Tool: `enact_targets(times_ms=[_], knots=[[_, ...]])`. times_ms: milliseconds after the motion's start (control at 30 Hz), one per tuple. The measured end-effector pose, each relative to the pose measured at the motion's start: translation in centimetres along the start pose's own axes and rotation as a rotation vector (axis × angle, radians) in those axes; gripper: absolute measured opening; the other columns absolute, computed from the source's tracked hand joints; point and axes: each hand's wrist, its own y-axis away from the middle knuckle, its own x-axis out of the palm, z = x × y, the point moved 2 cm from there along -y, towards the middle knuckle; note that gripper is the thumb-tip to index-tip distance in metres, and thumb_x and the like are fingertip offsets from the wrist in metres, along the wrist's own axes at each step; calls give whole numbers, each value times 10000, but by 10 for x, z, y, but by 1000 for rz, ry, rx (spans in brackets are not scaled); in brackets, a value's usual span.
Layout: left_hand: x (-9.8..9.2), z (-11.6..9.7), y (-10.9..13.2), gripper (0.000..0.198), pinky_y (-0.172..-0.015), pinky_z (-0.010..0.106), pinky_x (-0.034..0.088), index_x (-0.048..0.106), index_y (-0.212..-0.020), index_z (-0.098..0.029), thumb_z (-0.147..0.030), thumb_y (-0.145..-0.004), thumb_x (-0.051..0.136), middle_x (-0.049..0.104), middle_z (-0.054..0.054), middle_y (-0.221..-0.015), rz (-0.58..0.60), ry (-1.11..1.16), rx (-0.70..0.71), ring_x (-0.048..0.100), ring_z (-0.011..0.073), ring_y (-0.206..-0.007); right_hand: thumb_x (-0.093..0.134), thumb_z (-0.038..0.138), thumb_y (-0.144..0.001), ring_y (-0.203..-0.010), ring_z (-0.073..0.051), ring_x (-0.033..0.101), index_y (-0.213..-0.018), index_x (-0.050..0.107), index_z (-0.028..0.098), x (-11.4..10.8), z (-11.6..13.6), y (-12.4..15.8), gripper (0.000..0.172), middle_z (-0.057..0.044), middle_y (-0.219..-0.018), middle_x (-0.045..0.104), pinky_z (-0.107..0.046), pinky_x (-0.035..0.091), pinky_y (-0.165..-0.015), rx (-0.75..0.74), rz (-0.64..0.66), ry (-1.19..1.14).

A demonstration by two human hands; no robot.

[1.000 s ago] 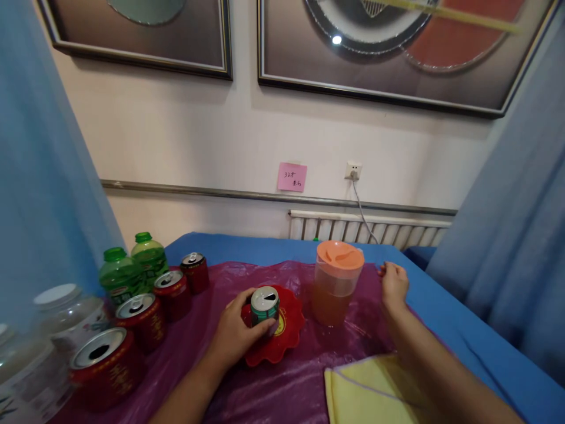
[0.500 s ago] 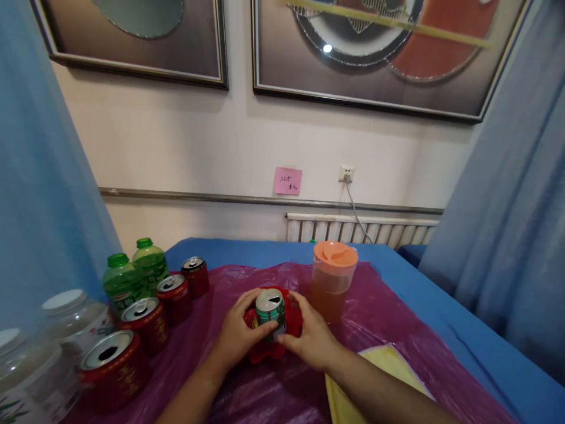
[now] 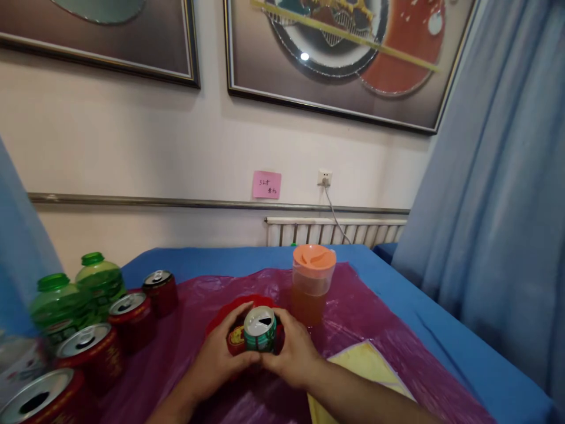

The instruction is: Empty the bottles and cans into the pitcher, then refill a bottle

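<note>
A small green drink can [image 3: 259, 338], its silver top opened, stands upright between my two hands. My left hand [image 3: 226, 348] curves round its left side and my right hand [image 3: 295, 350] round its right. The two thumbs meet at the near side of the can, and both hands appear closed on it. Behind and below lies a red dish [image 3: 220, 318] with a yellow-marked red item [image 3: 237, 335] showing beside the can. My fingers and the can hide most of that dish.
A lidded pitcher [image 3: 312, 288] of amber liquid stands just beyond my right hand. A folded yellow cloth [image 3: 366, 368] lies on the purple plastic sheet [image 3: 194, 330]. Several red cans [image 3: 131, 324] and green-capped bottles [image 3: 100, 285] line the left side.
The view has swung to the right, so the cans and bottles sit further left. My hands remain around the green can, and more of the red dish's far rim shows.
</note>
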Motion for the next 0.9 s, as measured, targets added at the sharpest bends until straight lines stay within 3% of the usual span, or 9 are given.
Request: enact_targets(times_ms=[100, 333, 567, 700, 900], knots=[[3, 9, 2, 913, -1100, 456, 476, 506, -1412, -273, -500, -611, 880, 612, 98, -1427, 52, 66, 1, 582, 334, -1301, 853, 224, -580, -1083, -272, 664, -1240, 612, 243, -19, -1, 13, 703, -54, -1187, 711, -410, 511, -974, 52, -26, 27], [2, 10, 2, 829, -1061, 462, 514, 545, -1391, -272, -450, -648, 866, 670, 110, -1357, 73, 62, -27, 641, 331, -1235, 798, 155, -608, -1124, -271, 644, -1250, 586, 229, -53, -17, 37, 681, -63, -1212, 695, -426, 483, -1012, 120, -85, -35], [1, 6, -3, 663, -962, 417, 584, 644, -1269, -254, -537, -689, 796, 763, 94, -1190, -74, -5, -91, 732, 313, -1075, 757, 144, -623, -1082, -265, 659, -1246, 575, 224, -86, -44, 53, 654, -65, -1180, 704, -408, 511, -962, 122, -243, -56], [-7, 11, -6, 578, -897, 378, 615, 684, -1195, -266, -591, -720, 743, 796, 69, -1100, -192, -80, -76, 760, 300, -1006, 760, 245, -649, -922, -252, 695, -1230, 565, 203, -126, -79, 35, 614, -70, -1084, 727, -383, 558, -835, 159, -387, 21], [-18, 25, -9, 528, -812, 315, 641, 728, -1113, -297, -620, -695, 747, 815, 30, -1040, -252, -175, -72, 776, 291, -963, 775, 361, -646, -924, -247, 708, -1154, 564, 177, -201, -152, -31, 580, -86, -1052, 740, -351, 556, -825, 259, -556, 239]])
